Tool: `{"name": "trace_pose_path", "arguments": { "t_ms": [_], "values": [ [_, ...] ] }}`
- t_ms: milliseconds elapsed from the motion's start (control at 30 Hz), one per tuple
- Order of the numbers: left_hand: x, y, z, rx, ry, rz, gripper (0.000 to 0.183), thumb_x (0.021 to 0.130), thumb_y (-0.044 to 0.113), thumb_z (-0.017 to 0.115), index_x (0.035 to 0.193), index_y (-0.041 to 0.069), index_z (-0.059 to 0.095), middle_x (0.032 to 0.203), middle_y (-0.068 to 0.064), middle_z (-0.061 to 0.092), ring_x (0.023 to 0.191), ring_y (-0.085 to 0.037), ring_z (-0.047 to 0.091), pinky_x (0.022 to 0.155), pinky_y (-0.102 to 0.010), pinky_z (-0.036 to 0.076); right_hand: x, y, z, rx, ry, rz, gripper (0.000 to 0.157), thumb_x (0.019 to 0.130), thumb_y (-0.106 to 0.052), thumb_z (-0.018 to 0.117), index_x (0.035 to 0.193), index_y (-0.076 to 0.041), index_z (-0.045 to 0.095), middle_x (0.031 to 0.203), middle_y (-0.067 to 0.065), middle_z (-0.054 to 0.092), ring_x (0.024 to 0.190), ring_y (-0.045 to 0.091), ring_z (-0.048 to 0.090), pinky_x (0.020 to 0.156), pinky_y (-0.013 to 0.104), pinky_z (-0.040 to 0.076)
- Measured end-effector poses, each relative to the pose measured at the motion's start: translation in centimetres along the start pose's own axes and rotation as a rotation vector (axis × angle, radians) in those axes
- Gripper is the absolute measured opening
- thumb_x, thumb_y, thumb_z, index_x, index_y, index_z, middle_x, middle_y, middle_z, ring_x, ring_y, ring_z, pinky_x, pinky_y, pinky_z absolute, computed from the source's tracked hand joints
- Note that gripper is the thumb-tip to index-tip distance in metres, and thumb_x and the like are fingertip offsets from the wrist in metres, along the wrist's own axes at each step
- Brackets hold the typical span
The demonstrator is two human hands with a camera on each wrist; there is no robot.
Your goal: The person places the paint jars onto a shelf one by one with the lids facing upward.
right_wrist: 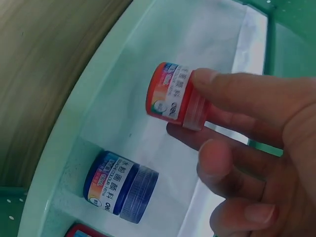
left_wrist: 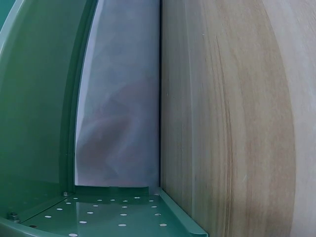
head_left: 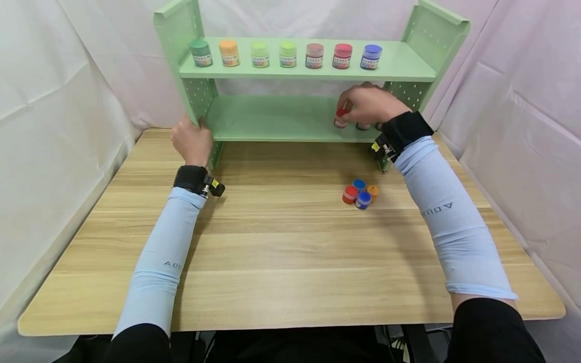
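My right hand (head_left: 369, 103) is over the right part of the lower shelf and pinches a small red paint jar (right_wrist: 170, 94) between thumb and fingers. The jar's printed label shows in the right wrist view. Beside it on that shelf stands a dark blue paint jar (right_wrist: 116, 185), with part of another red jar (right_wrist: 81, 232) at the view's lower edge. My left hand (head_left: 192, 141) grips the left side edge of the light green two-tier shelf rack (head_left: 268, 121). In the left wrist view the rack's perforated panel (left_wrist: 108, 217) shows, but the hand does not.
Along the upper shelf stands a row of paint jars, from a dark green jar (head_left: 201, 53) to a blue one (head_left: 370, 57). On the wooden table (head_left: 272, 252), a cluster of red, blue and orange jars (head_left: 363, 200) sits before the rack. White cloth (head_left: 59, 126) hangs around.
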State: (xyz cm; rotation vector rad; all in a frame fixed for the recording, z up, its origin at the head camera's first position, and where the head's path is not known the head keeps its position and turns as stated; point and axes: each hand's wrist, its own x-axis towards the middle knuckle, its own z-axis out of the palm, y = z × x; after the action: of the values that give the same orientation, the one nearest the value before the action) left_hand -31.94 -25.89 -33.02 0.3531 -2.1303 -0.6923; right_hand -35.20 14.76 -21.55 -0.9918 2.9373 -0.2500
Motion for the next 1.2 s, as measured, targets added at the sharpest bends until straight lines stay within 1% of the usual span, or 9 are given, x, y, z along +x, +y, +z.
{"name": "trace_pose_path", "arguments": {
  "t_ms": [100,267,367,400,533,667,900,1033,1200],
  "values": [
    [0.0,0.0,0.0,-0.008,-0.009,-0.007,0.029,0.090,0.008,0.052,0.111,0.011,0.070,0.101,-0.004,0.069,0.071,-0.018,0.064,0.056,-0.027,0.031,0.4,0.2,0.1,-0.019,-0.031,0.035,0.026,0.089,-0.035,0.062,0.103,-0.012,0.065,0.090,0.004,0.065,0.060,0.020,0.061,0.059,0.033,0.046],
    [0.0,0.2,0.0,-0.009,0.005,0.010,0.025,0.089,0.008,0.052,0.104,0.008,0.072,0.098,-0.006,0.070,0.071,-0.019,0.064,0.057,-0.030,0.034,0.8,0.7,0.2,-0.007,-0.089,0.071,0.031,0.090,-0.038,0.061,0.106,-0.012,0.064,0.097,0.006,0.064,0.064,0.020,0.061,0.061,0.034,0.044],
    [0.0,0.4,0.0,-0.015,0.004,0.007,0.024,0.090,0.009,0.053,0.105,0.008,0.072,0.099,-0.005,0.070,0.078,-0.018,0.066,0.060,-0.032,0.040,0.8,0.9,0.2,0.008,-0.096,0.088,0.031,0.090,-0.039,0.061,0.107,-0.012,0.064,0.100,0.006,0.063,0.064,0.021,0.062,0.061,0.034,0.044],
    [0.0,0.4,0.0,-0.015,0.000,0.003,0.026,0.090,0.009,0.053,0.109,0.009,0.071,0.102,-0.005,0.069,0.083,-0.018,0.067,0.061,-0.032,0.042,0.8,0.9,0.2,0.014,-0.096,0.092,0.031,0.090,-0.039,0.061,0.106,-0.013,0.063,0.099,0.006,0.063,0.064,0.022,0.062,0.061,0.035,0.044],
    [0.0,0.3,-0.1,-0.018,0.003,0.004,0.027,0.090,0.009,0.054,0.111,0.011,0.071,0.101,-0.004,0.069,0.082,-0.018,0.067,0.060,-0.031,0.039,0.9,0.8,0.2,0.017,-0.090,0.097,0.029,0.090,-0.038,0.061,0.105,-0.013,0.063,0.094,0.007,0.063,0.064,0.024,0.062,0.060,0.035,0.044],
    [-0.1,0.2,-0.1,-0.019,0.006,0.005,0.026,0.090,0.009,0.053,0.108,0.009,0.071,0.098,-0.006,0.070,0.071,-0.020,0.063,0.056,-0.029,0.031,0.9,0.7,0.4,0.022,-0.095,0.094,0.030,0.092,-0.035,0.059,0.108,-0.011,0.062,0.097,0.007,0.061,0.066,0.023,0.062,0.064,0.034,0.044],
    [-0.1,-0.1,0.0,-0.021,0.011,0.016,0.026,0.090,0.010,0.054,0.110,0.009,0.071,0.101,-0.005,0.070,0.080,-0.020,0.067,0.059,-0.033,0.037,0.9,0.8,1.0,0.070,-0.105,0.124,0.036,0.092,-0.035,0.059,0.116,-0.009,0.057,0.099,0.008,0.060,0.065,0.022,0.062,0.062,0.034,0.047],
    [-0.1,-0.1,0.0,-0.020,0.018,0.012,0.024,0.091,0.010,0.055,0.107,0.008,0.072,0.099,-0.006,0.070,0.077,-0.020,0.066,0.059,-0.032,0.035,0.7,0.9,1.3,0.076,-0.058,0.109,0.047,0.090,-0.039,0.060,0.123,-0.006,0.052,0.104,0.009,0.060,0.067,0.022,0.063,0.063,0.034,0.047],
    [0.0,-0.1,0.1,-0.010,0.024,0.030,0.020,0.090,0.011,0.054,0.098,0.006,0.072,0.090,-0.008,0.071,0.063,-0.021,0.055,0.055,-0.029,0.027,-0.3,1.1,1.7,0.032,0.129,0.051,0.052,0.090,-0.046,0.057,0.123,-0.006,0.058,0.112,0.010,0.060,0.088,0.023,0.060,0.075,0.039,0.045]
  ]
}}
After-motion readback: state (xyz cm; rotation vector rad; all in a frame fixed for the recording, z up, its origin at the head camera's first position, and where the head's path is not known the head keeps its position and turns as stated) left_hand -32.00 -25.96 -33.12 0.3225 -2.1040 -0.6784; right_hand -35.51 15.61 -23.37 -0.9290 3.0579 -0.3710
